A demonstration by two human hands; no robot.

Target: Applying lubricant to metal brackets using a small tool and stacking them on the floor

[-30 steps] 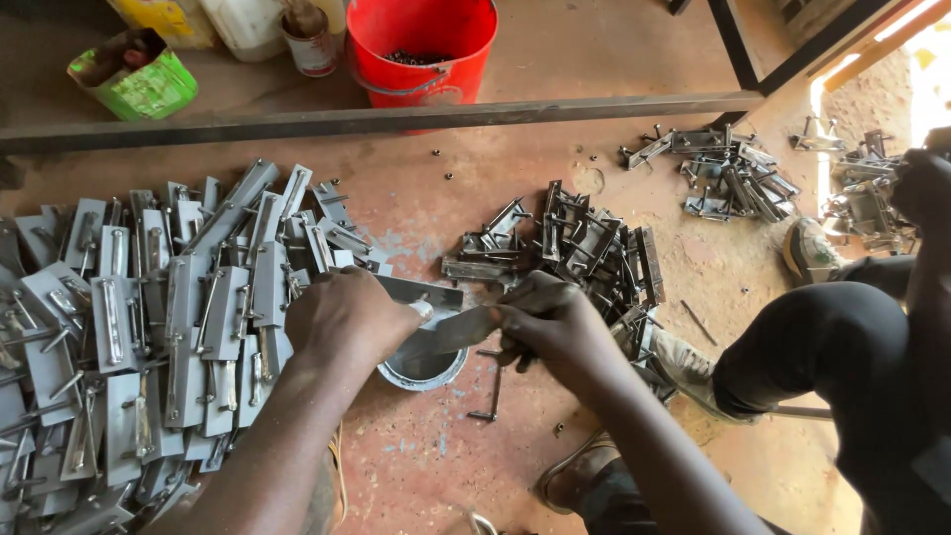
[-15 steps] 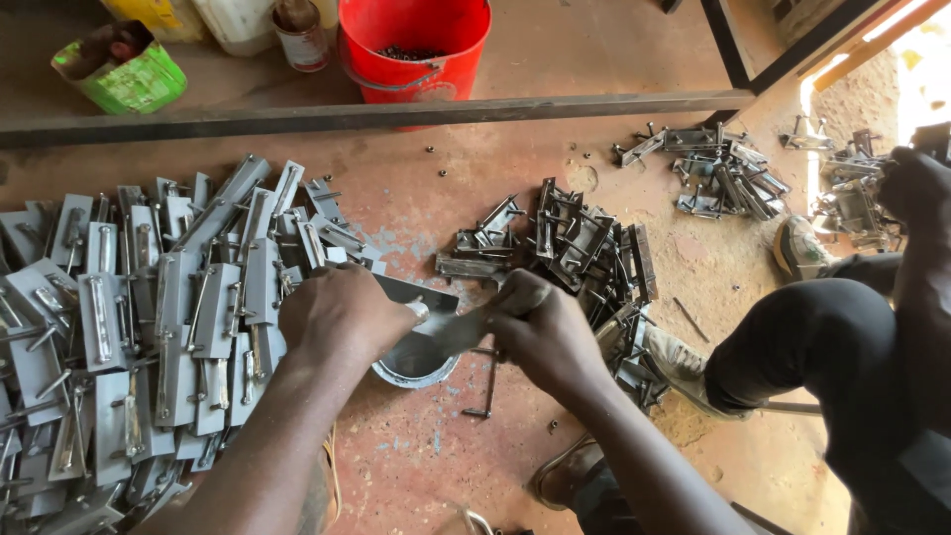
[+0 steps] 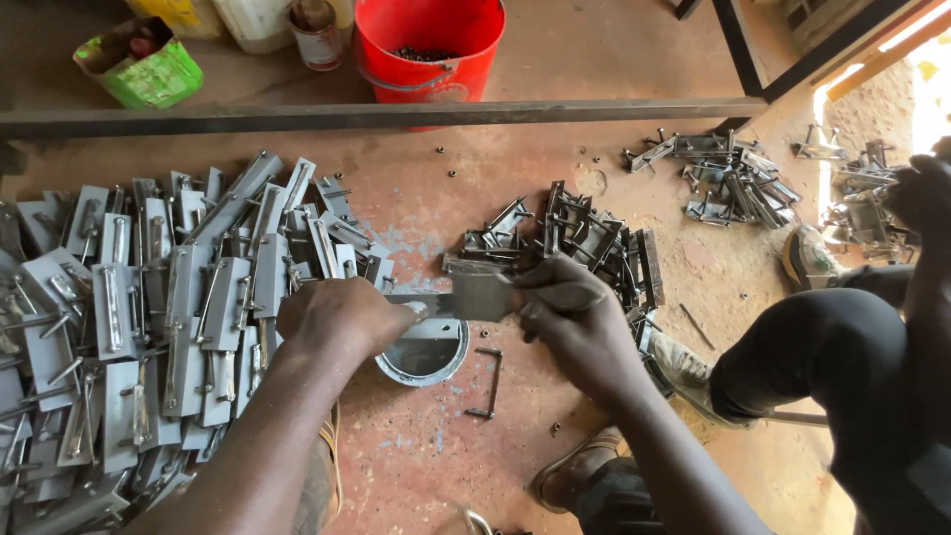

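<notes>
Workshop floor [image 3: 436, 466], both hands, latch plate [image 3: 466, 297] horiz., left-right

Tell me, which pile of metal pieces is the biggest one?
The pile on the left, beside the left hand. Its flat grey plates spread much wider than the darker middle pile or the small far piles.

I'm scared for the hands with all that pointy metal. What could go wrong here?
Bare skin might get cut: the left hand and right hand grip a flat metal latch piece with thin edges, and no gloves show. If it slips, it may drop onto the round tin just below. Another person's sandalled foot rests near loose metal parts on the floor and could step on one.
</notes>
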